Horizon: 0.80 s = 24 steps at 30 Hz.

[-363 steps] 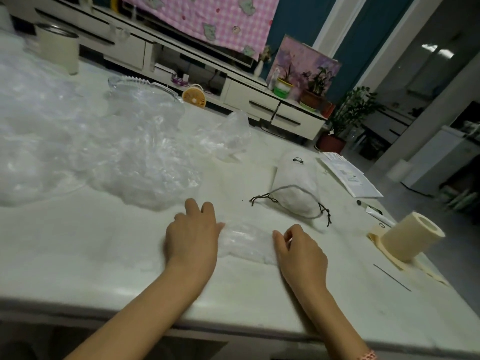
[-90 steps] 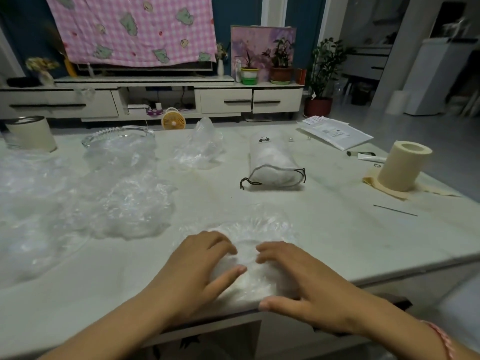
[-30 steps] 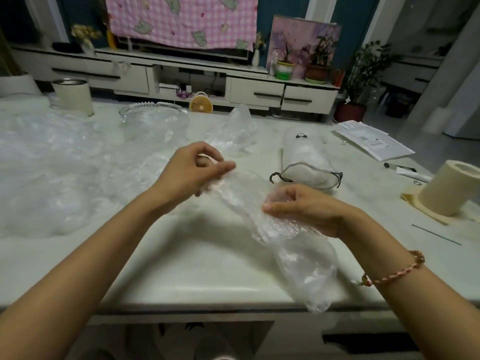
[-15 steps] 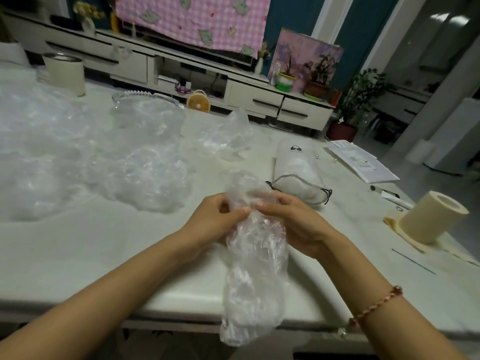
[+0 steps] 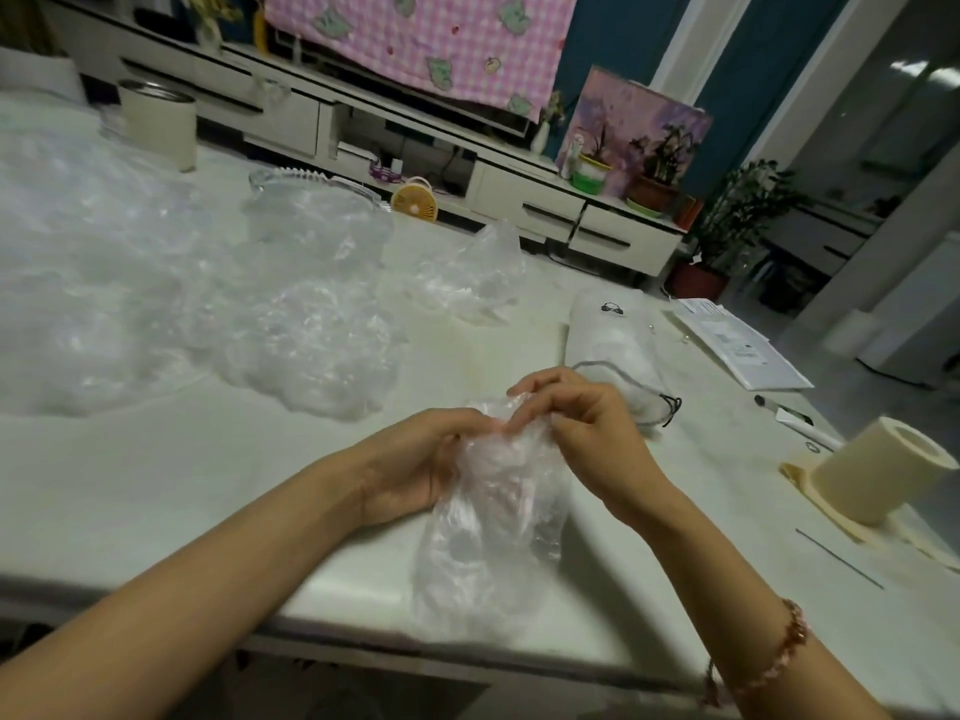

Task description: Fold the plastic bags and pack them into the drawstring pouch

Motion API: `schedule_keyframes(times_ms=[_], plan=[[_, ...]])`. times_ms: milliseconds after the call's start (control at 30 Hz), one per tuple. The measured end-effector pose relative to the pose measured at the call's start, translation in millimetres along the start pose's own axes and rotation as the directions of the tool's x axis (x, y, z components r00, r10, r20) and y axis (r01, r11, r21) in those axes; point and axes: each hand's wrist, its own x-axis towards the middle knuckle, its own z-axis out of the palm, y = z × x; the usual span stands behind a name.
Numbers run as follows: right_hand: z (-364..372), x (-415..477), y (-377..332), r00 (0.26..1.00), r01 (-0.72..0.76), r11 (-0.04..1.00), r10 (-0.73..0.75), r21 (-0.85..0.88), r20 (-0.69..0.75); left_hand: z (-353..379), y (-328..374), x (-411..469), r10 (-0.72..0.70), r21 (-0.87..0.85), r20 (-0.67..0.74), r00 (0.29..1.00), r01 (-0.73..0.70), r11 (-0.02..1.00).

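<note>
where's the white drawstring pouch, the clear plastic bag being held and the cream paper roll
white fabric drawstring pouch (image 5: 605, 337): head view, middle of its body
clear crumpled plastic bag (image 5: 493, 517): head view, its crumpled middle
cream paper roll (image 5: 878, 472): head view, its curved side

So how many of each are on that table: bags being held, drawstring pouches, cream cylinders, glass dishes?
Plastic bag, held by left hand and right hand: 1
Drawstring pouch: 1
Cream cylinders, a roll and a tin: 2
Glass dish: 1
Total: 5
</note>
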Motion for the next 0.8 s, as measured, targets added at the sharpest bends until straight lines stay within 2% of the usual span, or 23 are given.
schedule_keyframes(times_ms=[67, 100, 133, 167, 200, 233, 267, 300, 333, 367, 467, 500, 533, 600, 667, 733, 800], plan=[[-10.6, -1.7, -4.8, 0.998, -0.05, 0.997, 0.049, 0.062, 0.025, -5.9, 1.9, 0.8, 0.003, -0.039, -0.025, 1.0, -0.004, 0.999], [-18.4, -7.7, -5.7, 0.999, -0.045, 0.998, 0.045, 0.04, 0.007, -7.4, 2.9, 2.8, -0.013, -0.051, -0.066, 0.998, 0.01, 0.999], [-24.4, -11.8, -7.4, 1.0, 0.009, 0.996, -0.011, -0.084, -0.014, -9.9, 4.0, 3.5, -0.023, -0.077, -0.106, 0.994, 0.014, 0.997], [-26.8, -19.9, -10.1, 0.995, 0.087, 0.955, -0.098, -0.285, -0.022, -10.5, 4.2, 5.1, -0.032, -0.093, -0.12, 0.992, 0.021, 0.995], [-23.6, -25.4, -12.9, 0.98, 0.19, 0.836, -0.193, -0.515, 0.05, -11.9, 5.3, 4.6, -0.03, -0.119, -0.133, 0.991, 0.014, 0.993], [-18.0, -33.1, -11.5, 0.951, 0.298, 0.658, -0.267, -0.692, 0.155, -12.1, 5.5, 5.5, -0.027, -0.145, -0.132, 0.991, 0.008, 0.989], [-10.5, -38.1, -7.5, 0.909, 0.393, 0.47, -0.328, -0.79, 0.257, -11.5, 5.9, 5.7, -0.021, -0.162, -0.125, 0.992, 0.0, 0.987], [-1.0, -40.0, -4.0, 0.859, 0.469, 0.335, -0.386, -0.817, 0.335, -12.1, 6.3, 6.2, -0.02, -0.169, -0.116, 0.993, 0.001, 0.986], [8.9, -40.5, 0.1, 0.806, 0.535, 0.27, -0.449, -0.801, 0.386, -11.5, 6.2, 4.8, -0.034, -0.17, -0.106, 0.994, 0.015, 0.985], [17.4, -39.3, 3.2, 0.753, 0.585, 0.25, -0.522, -0.772, 0.401, -10.8, 7.1, 3.9, -0.057, -0.165, -0.113, 0.992, 0.038, 0.986], [27.6, -36.3, 7.3, 0.618, 0.69, 0.26, -0.697, -0.676, 0.363, -11.1, 7.8, 2.8, -0.06, -0.156, -0.219, 0.974, 0.025, 0.988], [27.9, -37.6, 9.5, 0.623, 0.704, 0.305, -0.698, -0.641, 0.353, -11.5, 6.9, 3.6, -0.013, -0.127, -0.271, 0.962, -0.023, 0.992], [28.3, -38.5, 9.8, 0.666, 0.696, 0.403, -0.671, -0.594, 0.326, -12.3, 7.0, 3.3, 0.051, -0.082, -0.322, 0.945, -0.082, 0.993], [26.1, -40.3, 3.7, 0.833, 0.545, 0.699, -0.514, -0.463, 0.206, -12.8, 4.4, 4.2, 0.175, 0.055, -0.4, 0.9, -0.167, 0.984], [21.5, -36.1, -5.3, 0.965, 0.26, 0.93, -0.244, -0.259, 0.094, -14.2, 0.3, 7.8, 0.285, 0.24, -0.437, 0.853, -0.195, 0.951], [17.4, -28.7, -11.6, 0.994, -0.021, 0.998, 0.027, -0.057, 0.104, -14.8, -2.5, 10.4, 0.36, 0.372, -0.427, 0.83, -0.202, 0.906], [15.4, -22.3, -13.8, 0.972, -0.184, 0.982, 0.187, -0.032, 0.141, -11.4, -2.6, 11.1, 0.387, 0.398, -0.408, 0.827, -0.22, 0.89]])
